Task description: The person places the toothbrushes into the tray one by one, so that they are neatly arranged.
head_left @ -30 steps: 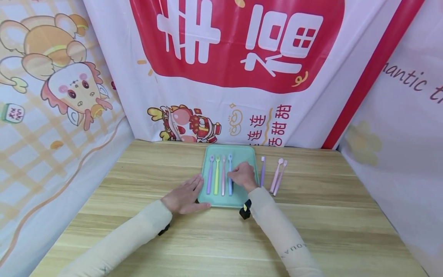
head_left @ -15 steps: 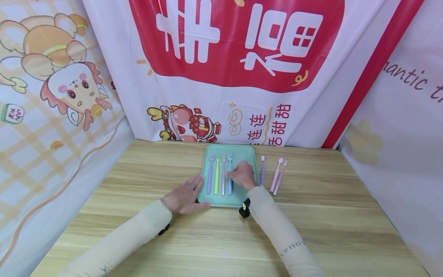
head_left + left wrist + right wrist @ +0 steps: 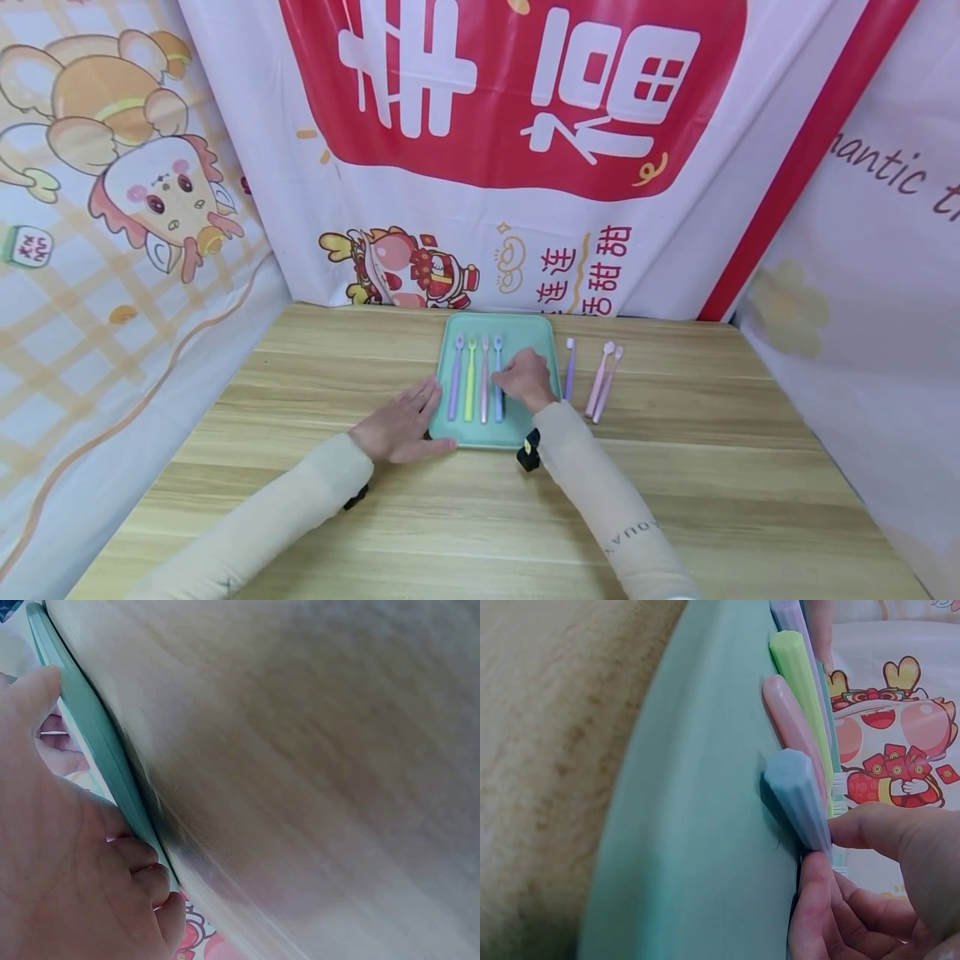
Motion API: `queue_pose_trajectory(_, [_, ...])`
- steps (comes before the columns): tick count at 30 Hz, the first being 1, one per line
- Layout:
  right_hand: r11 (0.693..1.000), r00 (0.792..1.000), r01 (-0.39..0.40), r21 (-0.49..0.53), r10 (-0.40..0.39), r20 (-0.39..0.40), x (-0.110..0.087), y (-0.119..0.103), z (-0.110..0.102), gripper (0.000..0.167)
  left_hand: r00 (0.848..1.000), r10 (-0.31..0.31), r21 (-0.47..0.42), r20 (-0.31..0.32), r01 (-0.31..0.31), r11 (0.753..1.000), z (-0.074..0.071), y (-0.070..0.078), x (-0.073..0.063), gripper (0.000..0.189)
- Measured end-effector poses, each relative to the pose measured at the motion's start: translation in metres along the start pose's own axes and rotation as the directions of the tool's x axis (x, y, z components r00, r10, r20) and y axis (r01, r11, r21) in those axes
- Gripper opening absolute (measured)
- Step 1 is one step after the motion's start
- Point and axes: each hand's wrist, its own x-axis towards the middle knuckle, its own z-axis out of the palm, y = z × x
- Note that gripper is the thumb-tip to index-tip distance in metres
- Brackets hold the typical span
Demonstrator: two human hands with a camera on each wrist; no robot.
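On the green tray (image 3: 528, 329) lie a purple toothbrush (image 3: 454, 387), a yellow-green toothbrush (image 3: 470, 383), a pink toothbrush (image 3: 484, 387) and a blue toothbrush (image 3: 498, 358), side by side with heads pointing away. My right hand (image 3: 527, 379) pinches the blue toothbrush between thumb and fingers; its handle (image 3: 789, 776) shows close in the right wrist view, resting at the tray surface. With fingers extended, my left hand (image 3: 401, 425) rests against the tray's left edge, its thumb at the near left corner. The left wrist view shows that palm beside the tray rim (image 3: 105, 742).
Right of the tray, another purple toothbrush (image 3: 570, 367) lies on the wooden table (image 3: 450, 533), partly hidden by my right wrist. Farther right are two pink toothbrushes (image 3: 598, 381) close together. A printed curtain (image 3: 480, 192) hangs behind the table.
My right wrist has shifted very slightly away from me, its fingers staying at the blue toothbrush. The left hand and the tray have not moved.
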Motion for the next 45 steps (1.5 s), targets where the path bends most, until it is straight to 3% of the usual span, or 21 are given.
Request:
queue_pose_trajectory(15, [0.999, 1.0, 0.005, -0.051, -0.004, 0.011, 0.0, -0.004, -0.003, 0.044, 1.0, 0.012, -0.004, -0.006, -0.012, 1.0, 0.0, 0.0, 0.002, 0.104])
queue_pose_trajectory(30, [0.999, 0.999, 0.022, -0.033, -0.021, 0.027, -0.001, -0.003, -0.005, 0.05, 1.0, 0.001, -0.003, 0.01, -0.001, 1.0, 0.0, -0.001, 0.002, 0.104])
queue_pose_trajectory(38, [1.0, 0.999, -0.001, -0.02, 0.002, 0.054, -0.002, -0.002, -0.011, 0.043, 1.0, 0.005, -0.003, 0.011, -0.005, 1.0, 0.0, 0.0, 0.001, 0.104])
queue_pose_trajectory(45, [0.999, 0.998, 0.033, -0.022, -0.032, 0.047, -0.007, 0.002, -0.025, 0.046, 1.0, 0.002, -0.004, 0.016, -0.002, 1.0, 0.0, 0.0, 0.001, 0.105])
